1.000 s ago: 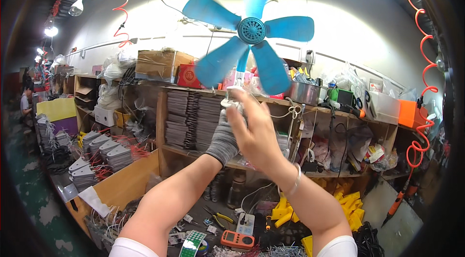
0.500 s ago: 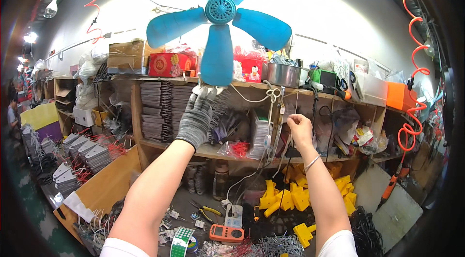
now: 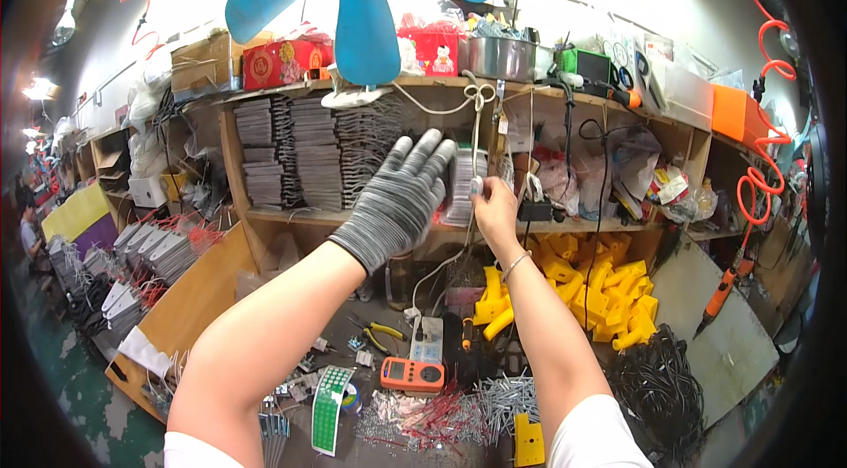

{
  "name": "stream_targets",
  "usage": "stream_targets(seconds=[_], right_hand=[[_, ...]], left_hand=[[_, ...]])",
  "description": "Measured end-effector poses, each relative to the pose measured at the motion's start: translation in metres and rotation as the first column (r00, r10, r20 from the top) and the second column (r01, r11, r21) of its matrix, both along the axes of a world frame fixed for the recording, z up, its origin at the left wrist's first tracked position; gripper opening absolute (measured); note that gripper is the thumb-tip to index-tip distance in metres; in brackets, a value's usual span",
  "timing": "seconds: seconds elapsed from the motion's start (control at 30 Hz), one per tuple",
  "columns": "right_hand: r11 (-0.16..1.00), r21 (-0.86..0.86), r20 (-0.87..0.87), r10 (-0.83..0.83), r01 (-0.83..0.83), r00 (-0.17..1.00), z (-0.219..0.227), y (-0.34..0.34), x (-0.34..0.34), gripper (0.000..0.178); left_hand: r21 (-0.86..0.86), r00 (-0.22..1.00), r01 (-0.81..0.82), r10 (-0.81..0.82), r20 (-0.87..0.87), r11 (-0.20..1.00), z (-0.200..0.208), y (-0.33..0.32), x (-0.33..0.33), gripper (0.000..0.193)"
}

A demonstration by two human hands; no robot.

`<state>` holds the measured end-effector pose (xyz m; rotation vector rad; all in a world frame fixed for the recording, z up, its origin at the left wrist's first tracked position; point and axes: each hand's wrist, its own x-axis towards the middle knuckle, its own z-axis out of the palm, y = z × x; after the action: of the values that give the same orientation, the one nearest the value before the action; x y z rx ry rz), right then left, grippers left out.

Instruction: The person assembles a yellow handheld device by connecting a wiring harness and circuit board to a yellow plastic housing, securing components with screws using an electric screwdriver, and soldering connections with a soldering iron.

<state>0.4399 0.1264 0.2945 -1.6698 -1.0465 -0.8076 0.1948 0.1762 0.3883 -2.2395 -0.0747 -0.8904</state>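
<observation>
My left hand [image 3: 397, 199], in a grey knitted glove, is raised before the shelf with its fingers stretched out, holding nothing. To its right, my bare right hand [image 3: 497, 214] pinches a small inline switch [image 3: 477, 185] on a white cord [image 3: 477, 133] that hangs knotted from the shelf edge. Above both hands stands a blue five-bladed fan [image 3: 369, 36], its upper part cut off by the picture's edge. The fan's white base [image 3: 353, 97] rests on the top shelf. Behind my left hand, stacks of grey plates with leads [image 3: 313, 155] fill the compartment.
On the bench lie an orange meter [image 3: 412, 374], a power strip [image 3: 427, 340], pliers [image 3: 379, 337], a green-dotted sheet [image 3: 330, 411] and loose metal pins [image 3: 507, 406]. Yellow plastic parts [image 3: 609, 292] pile up at right, beside black cables [image 3: 657, 380]. An orange screwdriver [image 3: 721, 296] hangs from a coiled hose.
My left hand has come away from the fan's base, moving down and right. My right hand has moved left and down onto the cord's switch. The view has tilted down.
</observation>
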Motion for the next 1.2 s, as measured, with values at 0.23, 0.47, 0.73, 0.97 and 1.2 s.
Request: stream_targets(seconds=[0.23, 0.47, 0.73, 0.97, 1.2], right_hand=[[0.858, 0.292, -0.248, 0.494, -0.422, 0.834, -0.019, 0.003, -0.004, 0.037], [0.840, 0.298, -0.452, 0.543, -0.453, 0.708, 0.019, -0.016, 0.003, 0.038], [0.770, -0.086, -0.360, 0.568, -0.632, 0.740, -0.057, -0.225, -0.099, 0.023], [0.542, -0.725, -0.430, 0.125, -0.424, 0.894, -0.210, -0.413, -0.129, 0.034], [0.554, -0.806, -0.258, -0.009, -0.210, 0.966, -0.255, -0.421, -0.117, 0.053]], left_hand=[[0.085, 0.992, -0.051, 0.060, -0.113, 0.995, -0.043, -0.024, -0.011, 0.044], [-0.036, 0.947, -0.071, 0.056, -0.315, 0.997, -0.072, -0.084, -0.034, 0.030], [-0.694, 0.903, -0.073, -0.247, -0.351, 0.717, -0.208, -0.154, -0.105, 0.043], [-0.945, 0.927, -0.060, -0.334, -0.173, 0.322, -0.342, -0.242, -0.156, 0.094], [-0.867, 0.909, -0.065, -0.329, -0.256, 0.494, -0.359, -0.251, -0.143, 0.090]])
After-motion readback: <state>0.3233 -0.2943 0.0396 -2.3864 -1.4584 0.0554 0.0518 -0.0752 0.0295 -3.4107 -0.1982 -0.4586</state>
